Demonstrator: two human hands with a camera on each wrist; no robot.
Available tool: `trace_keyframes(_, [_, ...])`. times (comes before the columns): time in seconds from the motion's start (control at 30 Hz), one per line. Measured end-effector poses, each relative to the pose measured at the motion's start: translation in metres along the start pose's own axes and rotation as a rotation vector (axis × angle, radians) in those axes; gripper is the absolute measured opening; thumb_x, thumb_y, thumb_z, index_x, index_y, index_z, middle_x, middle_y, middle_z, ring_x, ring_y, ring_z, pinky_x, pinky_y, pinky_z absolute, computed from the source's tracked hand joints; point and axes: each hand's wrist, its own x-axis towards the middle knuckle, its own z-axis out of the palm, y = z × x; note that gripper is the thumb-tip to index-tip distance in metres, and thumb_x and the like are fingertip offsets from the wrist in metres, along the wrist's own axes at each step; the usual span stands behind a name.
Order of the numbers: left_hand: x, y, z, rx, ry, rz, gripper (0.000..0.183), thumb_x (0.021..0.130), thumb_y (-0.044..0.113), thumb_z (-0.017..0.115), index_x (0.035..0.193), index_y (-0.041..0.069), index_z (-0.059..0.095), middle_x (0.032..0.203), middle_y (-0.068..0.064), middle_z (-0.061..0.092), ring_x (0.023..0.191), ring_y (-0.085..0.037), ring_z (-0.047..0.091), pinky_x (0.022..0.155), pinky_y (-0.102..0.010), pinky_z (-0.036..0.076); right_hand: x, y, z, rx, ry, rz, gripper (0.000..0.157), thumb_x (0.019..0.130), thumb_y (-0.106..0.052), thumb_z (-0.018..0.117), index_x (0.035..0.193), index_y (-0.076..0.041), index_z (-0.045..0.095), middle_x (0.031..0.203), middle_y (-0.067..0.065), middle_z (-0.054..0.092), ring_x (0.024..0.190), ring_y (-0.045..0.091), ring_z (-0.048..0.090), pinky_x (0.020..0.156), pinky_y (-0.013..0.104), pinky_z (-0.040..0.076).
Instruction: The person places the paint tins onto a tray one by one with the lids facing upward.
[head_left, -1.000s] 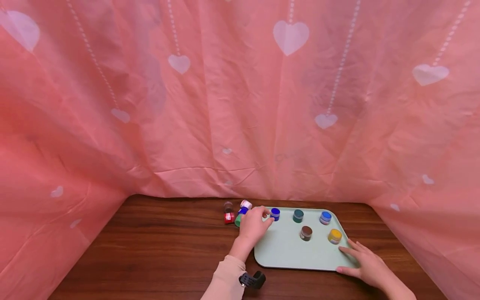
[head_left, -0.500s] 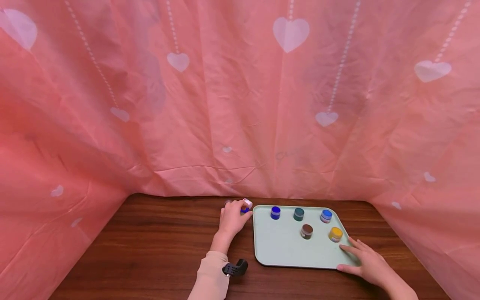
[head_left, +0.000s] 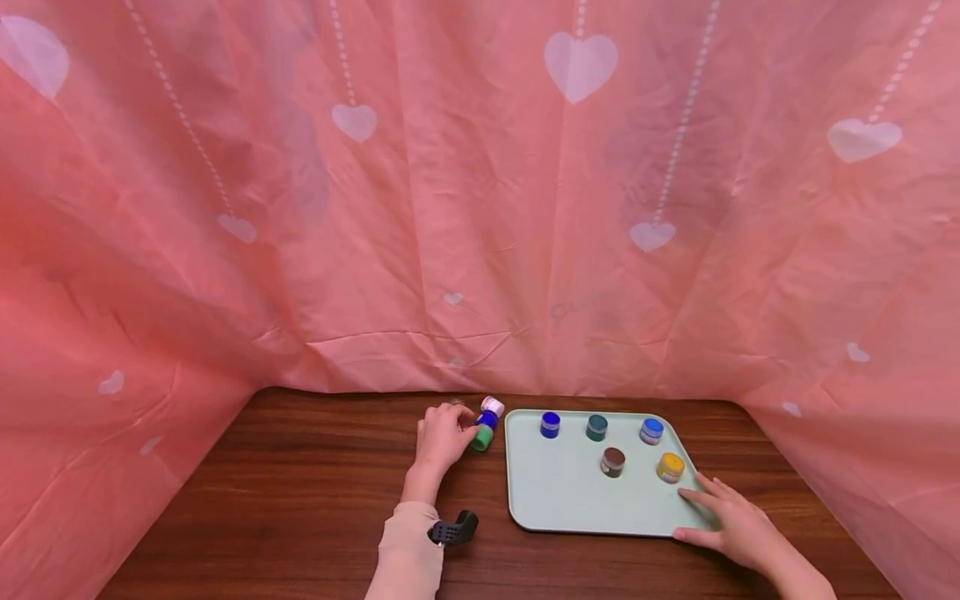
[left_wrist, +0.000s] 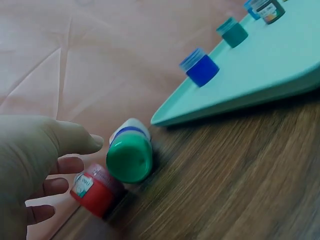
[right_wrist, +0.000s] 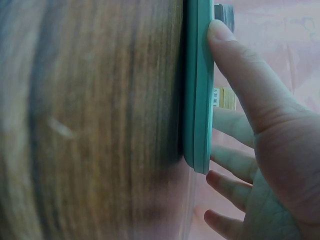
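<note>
My left hand hovers at the loose paint jars left of the tray, thumb and fingers apart. In the left wrist view, a red paint jar lies tilted just beyond the fingertips, with nothing gripped. Against it is a green paint jar, in line with a blue jar and a white jar. My right hand rests with spread fingers at the near right corner of the pale green tray, its thumb touching the rim. The left hand hides most of the red jar from the head view.
Upright on the tray stand a dark blue jar, a teal jar, a light blue jar, a brown jar and a yellow jar. A pink curtain hangs behind the wooden table.
My left hand has moved left, from beside the dark blue jar on the tray to the loose jars. The right hand stays at the tray's corner.
</note>
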Motion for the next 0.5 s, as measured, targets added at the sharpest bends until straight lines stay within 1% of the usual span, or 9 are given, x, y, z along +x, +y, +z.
trace_keyframes(0.1, [0.0, -0.004, -0.001, 0.009, 0.01, -0.011, 0.02, 0.081, 0.031, 0.077, 0.098, 0.02, 0.075, 0.102, -0.004, 0.069, 0.103, -0.033, 0.057, 0.083, -0.048, 0.04, 0.0, 0.0, 0.0, 0.001, -0.001, 0.0, 0.066, 0.076, -0.054, 0.074, 0.12, -0.005, 0.067, 0.138, 0.034, 0.049, 0.124, 0.057, 0.044, 0.086, 0.068, 0.042])
trace_keyframes(0.23, [0.0, -0.009, -0.004, 0.017, 0.005, -0.028, 0.019, 0.082, 0.029, 0.075, 0.099, 0.019, 0.075, 0.104, -0.006, 0.069, 0.105, -0.034, 0.056, 0.084, -0.05, 0.04, 0.001, 0.0, -0.001, 0.004, -0.023, 0.008, 0.066, 0.077, -0.054, 0.073, 0.122, -0.005, 0.066, 0.139, 0.035, 0.047, 0.125, 0.058, 0.043, 0.087, 0.069, 0.041])
trace_keyframes(0.33, [-0.001, -0.011, -0.004, 0.03, -0.014, -0.032, 0.019, 0.083, 0.027, 0.073, 0.101, 0.018, 0.074, 0.106, -0.007, 0.069, 0.105, -0.034, 0.056, 0.083, -0.05, 0.04, 0.001, 0.0, -0.001, 0.004, -0.028, 0.008, 0.066, 0.077, -0.054, 0.073, 0.122, -0.005, 0.066, 0.139, 0.034, 0.047, 0.125, 0.058, 0.043, 0.087, 0.069, 0.041])
trace_keyframes(0.5, [-0.003, -0.012, -0.002, 0.055, -0.053, -0.029, 0.027, 0.078, 0.02, 0.077, 0.104, 0.018, 0.072, 0.108, -0.01, 0.067, 0.105, -0.034, 0.054, 0.084, -0.051, 0.039, 0.0, 0.0, -0.001, 0.0, -0.017, 0.003, 0.066, 0.077, -0.053, 0.073, 0.121, -0.005, 0.066, 0.138, 0.034, 0.048, 0.124, 0.058, 0.044, 0.086, 0.068, 0.042])
